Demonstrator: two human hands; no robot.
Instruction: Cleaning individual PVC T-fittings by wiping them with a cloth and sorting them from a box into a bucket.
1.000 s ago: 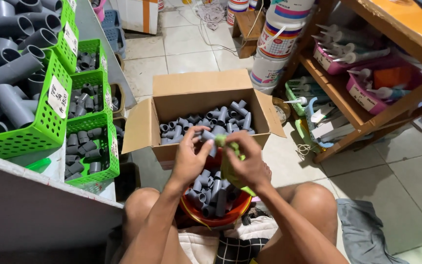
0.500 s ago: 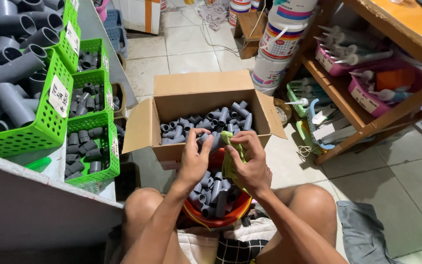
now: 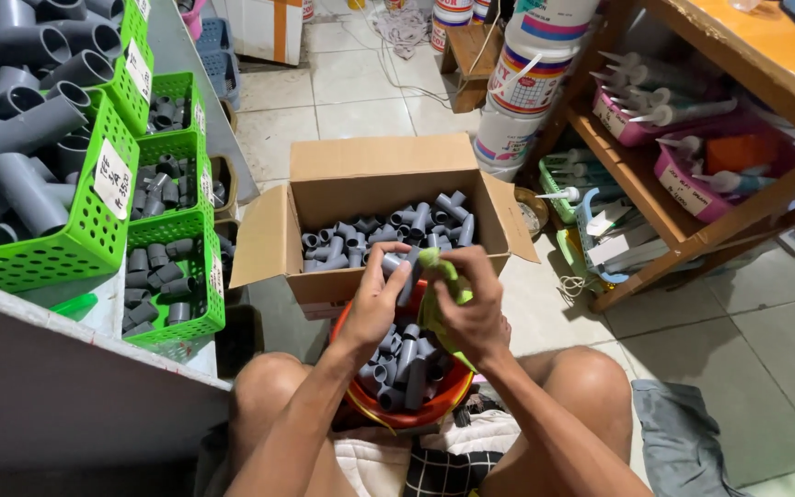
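To my left, green baskets [image 3: 94,235] hold grey pipe fittings; to my right, a wooden shelf [image 3: 683,230] carries pink trays [image 3: 683,179] of tubes.

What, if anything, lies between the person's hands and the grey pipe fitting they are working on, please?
Nothing visible does. The left hand grips the grey pipe fitting directly, and the right hand presses a green cloth against it, above the orange bucket.

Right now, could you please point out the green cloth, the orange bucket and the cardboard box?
green cloth [image 3: 441,269], head view, on the bunched upper fold by the fingers.
orange bucket [image 3: 409,419], head view, on its near rim.
cardboard box [image 3: 379,156], head view, on the rear flap.
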